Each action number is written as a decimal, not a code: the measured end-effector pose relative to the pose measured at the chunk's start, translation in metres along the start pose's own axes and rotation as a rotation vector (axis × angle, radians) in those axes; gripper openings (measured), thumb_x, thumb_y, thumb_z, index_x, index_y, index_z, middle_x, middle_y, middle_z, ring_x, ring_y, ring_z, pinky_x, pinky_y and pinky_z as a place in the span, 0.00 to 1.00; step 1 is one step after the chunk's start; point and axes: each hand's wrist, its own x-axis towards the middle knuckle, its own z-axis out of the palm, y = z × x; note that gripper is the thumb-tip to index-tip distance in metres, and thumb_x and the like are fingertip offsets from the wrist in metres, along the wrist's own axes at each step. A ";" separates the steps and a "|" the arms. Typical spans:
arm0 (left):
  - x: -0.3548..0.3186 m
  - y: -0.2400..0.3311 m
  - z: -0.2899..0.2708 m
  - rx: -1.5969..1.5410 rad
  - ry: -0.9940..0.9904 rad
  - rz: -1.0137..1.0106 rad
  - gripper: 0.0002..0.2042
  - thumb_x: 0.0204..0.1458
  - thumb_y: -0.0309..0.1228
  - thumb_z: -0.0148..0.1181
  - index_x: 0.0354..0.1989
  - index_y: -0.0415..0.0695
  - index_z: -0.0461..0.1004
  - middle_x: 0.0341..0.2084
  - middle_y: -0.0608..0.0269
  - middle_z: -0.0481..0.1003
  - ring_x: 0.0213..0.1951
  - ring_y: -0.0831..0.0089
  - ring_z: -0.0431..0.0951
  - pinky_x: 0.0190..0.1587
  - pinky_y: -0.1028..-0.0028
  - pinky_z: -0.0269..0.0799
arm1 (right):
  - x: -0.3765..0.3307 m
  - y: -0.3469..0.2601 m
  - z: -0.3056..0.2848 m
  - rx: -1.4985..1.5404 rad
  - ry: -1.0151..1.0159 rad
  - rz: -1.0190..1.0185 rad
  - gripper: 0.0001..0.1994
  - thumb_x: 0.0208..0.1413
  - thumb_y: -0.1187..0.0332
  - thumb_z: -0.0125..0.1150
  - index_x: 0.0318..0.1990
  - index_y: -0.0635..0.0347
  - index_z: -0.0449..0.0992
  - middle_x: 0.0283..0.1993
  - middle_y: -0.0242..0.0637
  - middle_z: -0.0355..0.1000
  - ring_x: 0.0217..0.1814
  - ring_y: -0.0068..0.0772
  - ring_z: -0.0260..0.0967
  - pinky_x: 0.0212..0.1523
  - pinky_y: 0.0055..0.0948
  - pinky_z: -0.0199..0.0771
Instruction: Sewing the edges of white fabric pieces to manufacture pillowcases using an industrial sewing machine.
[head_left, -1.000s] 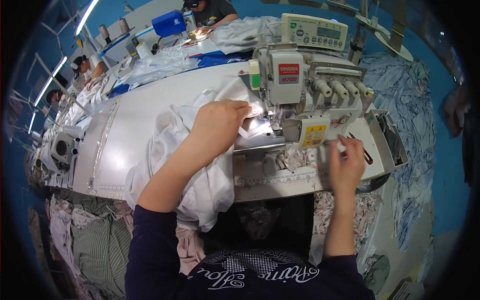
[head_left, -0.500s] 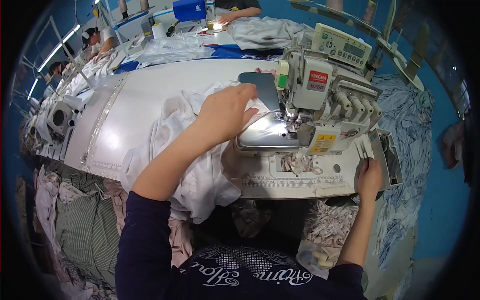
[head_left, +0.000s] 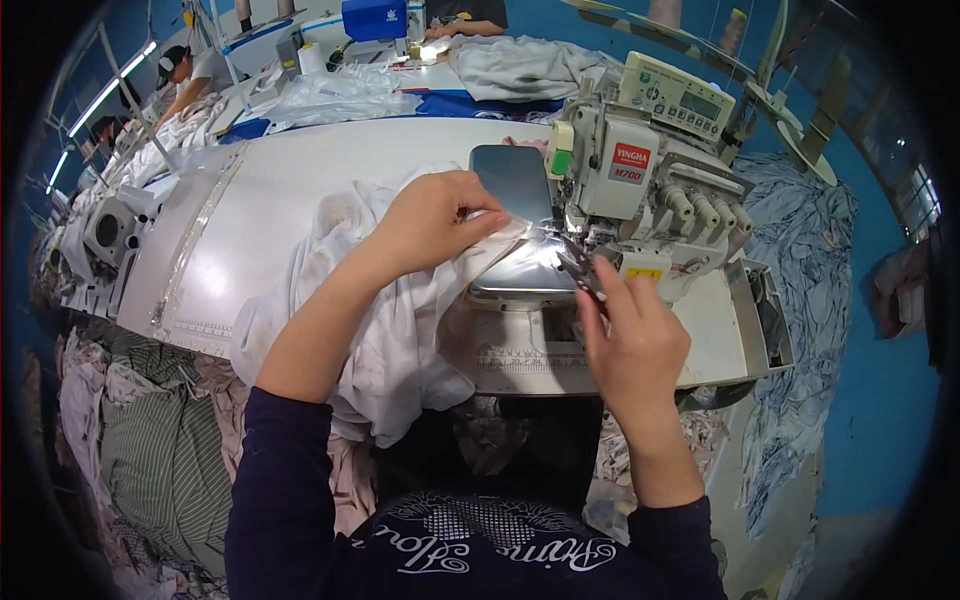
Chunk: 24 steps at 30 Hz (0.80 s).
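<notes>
My left hand point(head_left: 440, 220) pinches the corner of a white garment point(head_left: 395, 330), holding it out toward the needle area of an overlock sewing machine point(head_left: 620, 165). The rest of the cloth lies bunched on the table and hangs over its front edge. In my right hand point(head_left: 637, 345) is a pair of dark thread snips point(head_left: 582, 268). Their tips point at the short gap between the cloth corner and the presser foot, above the shiny metal plate point(head_left: 530, 275). Thin threads seem to span that gap; glare makes them hard to follow.
A control panel point(head_left: 680, 95) tops the machine. Right of it, an open tray point(head_left: 762, 315) edges the table, beside a heap of blue-grey fabric point(head_left: 795, 260). Striped cloth point(head_left: 165, 450) piles up below left. Co-workers sit at machines across the table and at the far left.
My right hand has come from the table's right side to the needle area, bringing the thread snips. The left hand keeps the garment corner near the machine.
</notes>
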 end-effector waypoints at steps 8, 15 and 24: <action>0.000 0.004 -0.004 -0.001 -0.025 0.021 0.06 0.46 0.29 0.61 0.30 0.40 0.79 0.20 0.62 0.70 0.22 0.72 0.69 0.24 0.74 0.63 | 0.019 -0.011 0.023 -0.206 -0.129 -0.053 0.13 0.48 0.67 0.61 0.42 0.61 0.74 0.25 0.36 0.66 0.21 0.36 0.68 0.22 0.32 0.67; -0.004 -0.007 -0.018 -0.173 -0.181 0.030 0.03 0.40 0.21 0.63 0.24 0.43 0.78 0.28 0.64 0.72 0.33 0.73 0.72 0.36 0.77 0.66 | 0.013 0.006 0.028 0.084 -0.022 -0.052 0.14 0.46 0.70 0.64 0.42 0.59 0.75 0.26 0.36 0.69 0.20 0.36 0.67 0.21 0.29 0.66; -0.003 -0.041 -0.043 -0.349 -0.296 -0.167 0.17 0.33 0.24 0.70 0.35 0.42 0.73 0.48 0.59 0.69 0.45 0.70 0.70 0.49 0.73 0.66 | -0.100 0.148 -0.004 0.113 0.332 0.724 0.14 0.54 0.71 0.57 0.48 0.62 0.74 0.38 0.34 0.72 0.34 0.26 0.66 0.36 0.24 0.66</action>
